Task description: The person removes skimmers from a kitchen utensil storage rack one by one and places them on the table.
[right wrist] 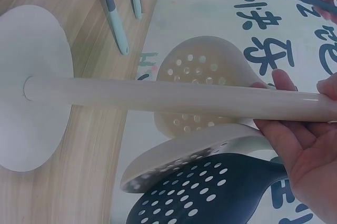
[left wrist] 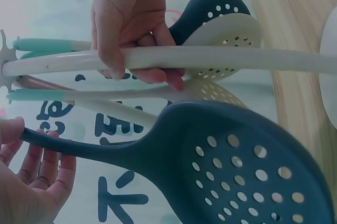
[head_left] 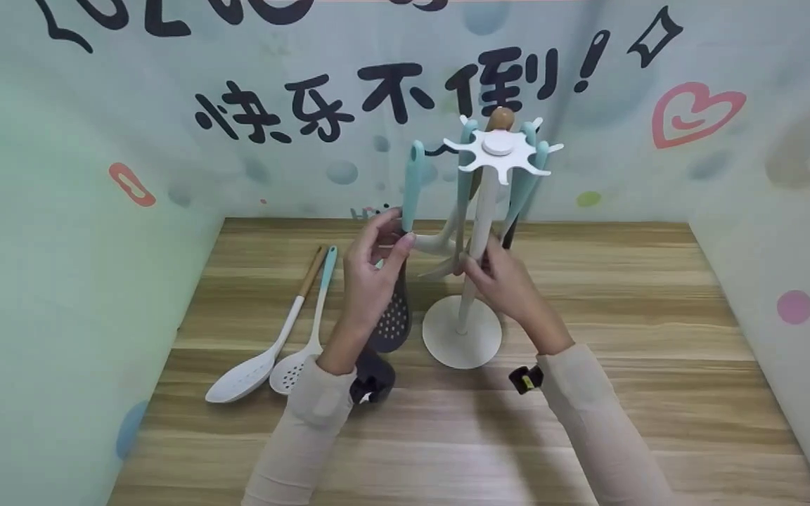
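My left hand (head_left: 371,274) pinches a dark slotted skimmer (left wrist: 247,161) near where its neck meets the turquoise handle (head_left: 413,183). The skimmer hangs head down, left of a white utensil stand (head_left: 484,218). Around the stand's pole curl the fingers of my right hand (head_left: 514,288), below the hooked top (head_left: 498,158). Several utensils hang from the hooks, among them a pale skimmer (right wrist: 195,66) and another dark skimmer (right wrist: 200,192), both behind the pole in the right wrist view. The stand's round base (head_left: 447,344) rests on the table.
On the wooden table (head_left: 630,422), left of my left arm, lie a white spoon-like utensil (head_left: 247,376) with a wooden handle and a white skimmer (head_left: 289,372) with a turquoise handle. A printed cloth backdrop (head_left: 588,190) rises behind the table and along both sides.
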Motion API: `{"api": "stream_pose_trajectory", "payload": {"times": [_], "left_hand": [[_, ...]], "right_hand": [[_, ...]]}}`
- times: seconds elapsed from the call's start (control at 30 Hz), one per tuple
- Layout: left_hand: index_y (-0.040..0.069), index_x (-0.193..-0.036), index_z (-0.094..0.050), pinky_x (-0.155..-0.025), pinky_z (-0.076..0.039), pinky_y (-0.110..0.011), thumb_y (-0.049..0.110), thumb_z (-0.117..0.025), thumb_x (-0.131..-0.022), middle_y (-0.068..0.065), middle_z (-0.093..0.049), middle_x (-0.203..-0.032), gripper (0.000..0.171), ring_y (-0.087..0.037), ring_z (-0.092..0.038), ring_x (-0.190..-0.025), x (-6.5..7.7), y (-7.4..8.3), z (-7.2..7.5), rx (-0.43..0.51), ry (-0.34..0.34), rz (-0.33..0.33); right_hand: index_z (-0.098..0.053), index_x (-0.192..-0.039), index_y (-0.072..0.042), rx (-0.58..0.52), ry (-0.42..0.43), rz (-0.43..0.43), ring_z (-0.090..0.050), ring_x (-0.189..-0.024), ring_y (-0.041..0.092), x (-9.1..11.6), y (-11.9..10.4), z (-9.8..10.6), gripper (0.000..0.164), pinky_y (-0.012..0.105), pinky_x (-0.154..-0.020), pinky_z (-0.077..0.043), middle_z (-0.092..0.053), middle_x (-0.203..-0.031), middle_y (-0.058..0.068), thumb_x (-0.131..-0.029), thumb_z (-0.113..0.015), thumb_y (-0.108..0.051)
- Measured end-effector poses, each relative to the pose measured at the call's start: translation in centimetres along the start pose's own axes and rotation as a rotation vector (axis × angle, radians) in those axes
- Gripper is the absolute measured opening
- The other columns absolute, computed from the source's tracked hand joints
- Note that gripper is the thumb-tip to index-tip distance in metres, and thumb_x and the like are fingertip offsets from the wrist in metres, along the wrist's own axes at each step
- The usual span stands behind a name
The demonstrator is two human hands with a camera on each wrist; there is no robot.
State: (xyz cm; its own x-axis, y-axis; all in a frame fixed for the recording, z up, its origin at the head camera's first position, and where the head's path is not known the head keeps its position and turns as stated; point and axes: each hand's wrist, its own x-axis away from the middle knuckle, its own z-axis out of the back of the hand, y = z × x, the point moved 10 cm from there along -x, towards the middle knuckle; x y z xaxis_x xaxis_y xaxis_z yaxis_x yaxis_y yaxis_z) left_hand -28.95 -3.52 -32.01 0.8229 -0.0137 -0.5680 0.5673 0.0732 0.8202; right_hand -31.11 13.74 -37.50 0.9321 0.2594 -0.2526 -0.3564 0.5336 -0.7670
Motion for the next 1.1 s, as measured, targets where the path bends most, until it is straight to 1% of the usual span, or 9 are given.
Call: {"api": "stream_pose_trajectory", "payload": {"times": [0.13, 0.27, 0.47, 0.6, 0.73, 0.8, 0.93, 1.03, 1.1], "left_hand": [[-0.001, -0.120, -0.054, -0.074, -0.053, -0.027, 0.009, -0.059, -0.091, -0.017, -0.062, -0.102, 0.032, -0.018, -0.061, -0.088, 0.2, -0.6, 0.9, -0.017, 0.021, 0.008], [0.001, -0.120, -0.055, -0.073, -0.052, -0.027, 0.010, -0.060, -0.090, -0.014, -0.063, -0.103, 0.032, -0.016, -0.061, -0.087, 0.5, -1.2, 1.8, -0.027, 0.041, 0.039], [0.001, -0.120, -0.055, -0.073, -0.051, -0.023, 0.010, -0.061, -0.090, -0.016, -0.062, -0.100, 0.032, -0.015, -0.060, -0.086, 0.9, -2.4, 3.4, -0.044, 0.071, 0.086], [0.002, -0.120, -0.056, -0.073, -0.051, -0.022, 0.011, -0.062, -0.089, -0.015, -0.063, -0.099, 0.032, -0.014, -0.059, -0.085, 1.2, -3.4, 4.5, -0.070, 0.089, 0.122], [0.001, -0.120, -0.056, -0.072, -0.051, -0.020, 0.009, -0.062, -0.089, -0.015, -0.063, -0.098, 0.032, -0.015, -0.060, -0.084, 1.5, -3.9, 5.5, -0.093, 0.105, 0.145], [-0.001, -0.119, -0.055, -0.070, -0.051, -0.019, 0.007, -0.061, -0.089, -0.017, -0.062, -0.097, 0.032, -0.018, -0.060, -0.083, 1.6, -3.9, 6.0, -0.103, 0.112, 0.159], [-0.004, -0.118, -0.055, -0.068, -0.050, -0.019, 0.004, -0.061, -0.088, -0.020, -0.062, -0.096, 0.031, -0.026, -0.060, -0.082, 1.7, -2.9, 7.0, -0.139, 0.124, 0.169], [-0.006, -0.118, -0.055, -0.068, -0.049, -0.019, 0.003, -0.060, -0.089, -0.021, -0.061, -0.096, 0.031, -0.026, -0.060, -0.082, 1.8, -2.0, 7.7, -0.173, 0.127, 0.175], [-0.006, -0.118, -0.055, -0.069, -0.049, -0.019, 0.004, -0.060, -0.089, -0.021, -0.062, -0.096, 0.032, -0.024, -0.059, -0.082, 1.8, -1.9, 8.3, -0.189, 0.132, 0.183]], "right_hand": [[-0.044, -0.113, 0.001, -0.005, -0.014, -0.005, -0.065, -0.090, 0.026, -0.1, 0.2, -0.1, 0.024, 0.047, -0.083, -0.051, -0.068, -0.088, 0.013, -0.096, -0.046, -0.016], [-0.044, -0.112, 0.000, -0.005, -0.016, 0.003, -0.066, -0.088, 0.025, -0.1, 0.0, -0.1, 0.023, 0.046, -0.082, -0.051, -0.068, -0.088, 0.014, -0.096, -0.046, -0.016], [-0.045, -0.111, 0.001, -0.012, -0.014, 0.004, -0.066, -0.086, 0.028, -0.2, -0.1, -0.1, 0.023, 0.047, -0.081, -0.051, -0.068, -0.087, 0.014, -0.096, -0.046, -0.016], [-0.045, -0.111, 0.001, -0.010, -0.011, 0.004, -0.066, -0.086, 0.029, -0.2, 0.0, -0.1, 0.023, 0.047, -0.081, -0.051, -0.067, -0.087, 0.014, -0.096, -0.046, -0.017], [-0.045, -0.111, 0.001, -0.014, -0.011, 0.004, -0.066, -0.087, 0.029, -0.2, 0.1, -0.1, 0.024, 0.047, -0.081, -0.051, -0.067, -0.087, 0.014, -0.096, -0.046, -0.016], [-0.044, -0.112, 0.001, -0.018, -0.012, 0.010, -0.066, -0.088, 0.030, -0.1, 0.0, -0.1, 0.024, 0.047, -0.082, -0.051, -0.067, -0.088, 0.015, -0.096, -0.046, -0.015], [-0.043, -0.115, 0.003, -0.026, -0.010, 0.031, -0.066, -0.089, 0.032, -0.1, -0.1, -0.1, 0.024, 0.047, -0.083, -0.051, -0.068, -0.088, 0.016, -0.096, -0.046, -0.012], [-0.042, -0.115, 0.003, -0.025, -0.008, 0.038, -0.066, -0.089, 0.031, -0.1, -0.2, -0.1, 0.024, 0.047, -0.083, -0.051, -0.068, -0.087, 0.016, -0.096, -0.046, -0.011], [-0.043, -0.114, 0.002, -0.023, -0.003, 0.036, -0.066, -0.089, 0.030, -0.1, -0.1, -0.1, 0.023, 0.047, -0.083, -0.051, -0.068, -0.087, 0.015, -0.095, -0.046, -0.011]]}}
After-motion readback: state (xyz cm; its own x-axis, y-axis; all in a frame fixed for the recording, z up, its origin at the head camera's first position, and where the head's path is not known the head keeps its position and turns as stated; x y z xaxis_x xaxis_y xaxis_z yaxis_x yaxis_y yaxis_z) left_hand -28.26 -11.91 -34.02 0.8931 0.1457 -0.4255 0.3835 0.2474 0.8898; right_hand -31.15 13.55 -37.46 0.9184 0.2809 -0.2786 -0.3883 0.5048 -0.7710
